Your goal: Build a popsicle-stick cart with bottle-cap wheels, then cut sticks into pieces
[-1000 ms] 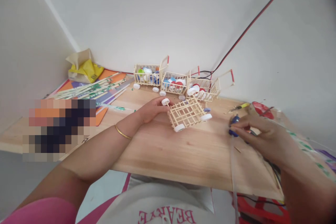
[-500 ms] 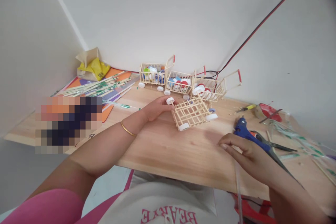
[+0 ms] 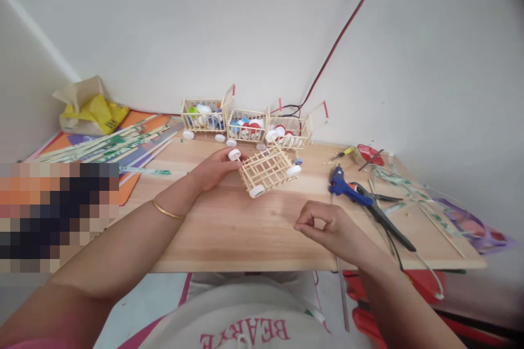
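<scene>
At the bottom of the frame, the near edge of the wooden board (image 3: 254, 253) runs from left to right. The right hand (image 3: 327, 229) hangs just above that edge, right of the middle. Its fingers are curled in and the fingertips are pinched together; if something tiny is between them, it is too small to see. A thin clear stick (image 3: 341, 300) pokes down past the edge below that hand.

Bare wood lies open between the two hands, with room to move.

A bit farther back, the left hand (image 3: 213, 169) holds the little stick cart (image 3: 268, 170) near the middle of the frame. The thumb and fingers press on its white wheel (image 3: 234, 155) at the cart's left corner. The cart sits tipped on the board.

To the right lie a blue glue gun (image 3: 344, 188) and scissors (image 3: 382, 210), close together.

Farthest back, three stick carts full of bottle caps (image 3: 245, 125) stand in a row by the wall. Long sticks (image 3: 106, 142) and a yellow bag (image 3: 92, 112) lie at the upper left.
</scene>
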Motion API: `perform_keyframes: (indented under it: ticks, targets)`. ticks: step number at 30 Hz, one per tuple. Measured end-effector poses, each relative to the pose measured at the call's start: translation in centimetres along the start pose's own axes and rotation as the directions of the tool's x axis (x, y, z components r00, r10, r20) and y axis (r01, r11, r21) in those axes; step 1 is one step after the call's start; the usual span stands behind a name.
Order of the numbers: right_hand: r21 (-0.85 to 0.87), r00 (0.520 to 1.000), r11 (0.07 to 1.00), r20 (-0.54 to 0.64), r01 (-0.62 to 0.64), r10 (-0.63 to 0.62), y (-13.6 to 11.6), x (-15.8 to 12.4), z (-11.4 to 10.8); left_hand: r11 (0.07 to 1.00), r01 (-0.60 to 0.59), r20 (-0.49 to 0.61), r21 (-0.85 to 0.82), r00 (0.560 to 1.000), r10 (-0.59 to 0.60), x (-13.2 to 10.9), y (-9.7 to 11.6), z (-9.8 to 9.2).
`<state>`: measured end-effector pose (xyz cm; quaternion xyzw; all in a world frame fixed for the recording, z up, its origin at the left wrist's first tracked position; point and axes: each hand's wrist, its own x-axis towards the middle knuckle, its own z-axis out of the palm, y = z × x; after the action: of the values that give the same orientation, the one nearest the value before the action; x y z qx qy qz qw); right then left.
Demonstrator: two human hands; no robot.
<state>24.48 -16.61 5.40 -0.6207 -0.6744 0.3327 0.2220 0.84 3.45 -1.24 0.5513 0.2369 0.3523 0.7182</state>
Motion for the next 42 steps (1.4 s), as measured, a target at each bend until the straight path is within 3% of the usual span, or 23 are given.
perform_keyframes:
  ticks: [11, 15, 20, 23, 27, 31, 34, 42]
  targets:
    - [-0.359, 0.987, 0.931, 0.12, -0.06, 0.11, 1.7, -1.5, -2.8, 0.998, -0.001, 0.002, -0.061, 1.0, 0.001, 0.0, 0.2, 0.1]
    - [-0.33, 0.999, 0.943, -0.021, -0.034, 0.029, 1.7, 0.0, -4.4, 0.997, 0.028, 0.004, -0.065, 1.0, -0.028, 0.0, 0.3, 0.0]
    - [-0.333, 0.972, 0.943, -0.21, 0.031, -0.106, 1.4, 2.9, -5.8, 0.999, 0.028, -0.011, -0.024, 1.0, -0.028, 0.0, 0.3, -0.2]
    - [-0.423, 0.971, 0.896, -0.234, -0.139, 0.04, 1.9, 3.2, -5.8, 0.999, 0.022, -0.023, -0.042, 0.999, -0.023, 0.1, 0.3, -0.5]
    - [-0.49, 0.942, 0.809, -0.238, -0.325, 0.235, 3.3, 0.9, -4.5, 0.998, 0.041, -0.017, -0.054, 0.999, -0.042, 0.2, 0.4, -0.6]
    - [-0.533, 0.915, 0.748, -0.304, -0.395, 0.266, 4.8, -1.9, -3.0, 0.997, 0.062, -0.015, -0.051, 0.998, -0.063, 0.2, 0.3, -0.7]
    - [-0.494, 0.922, 0.779, -0.244, -0.385, 0.301, 5.7, -3.1, -2.7, 0.998, 0.054, -0.027, -0.012, 0.998, -0.054, 0.3, 0.2, -0.8]
    - [-0.537, 0.903, 0.728, -0.212, -0.427, 0.373, 6.9, -4.3, -5.3, 0.997, 0.06, -0.05, 0.042, 0.997, -0.058, 0.2, 0.4, -0.8]
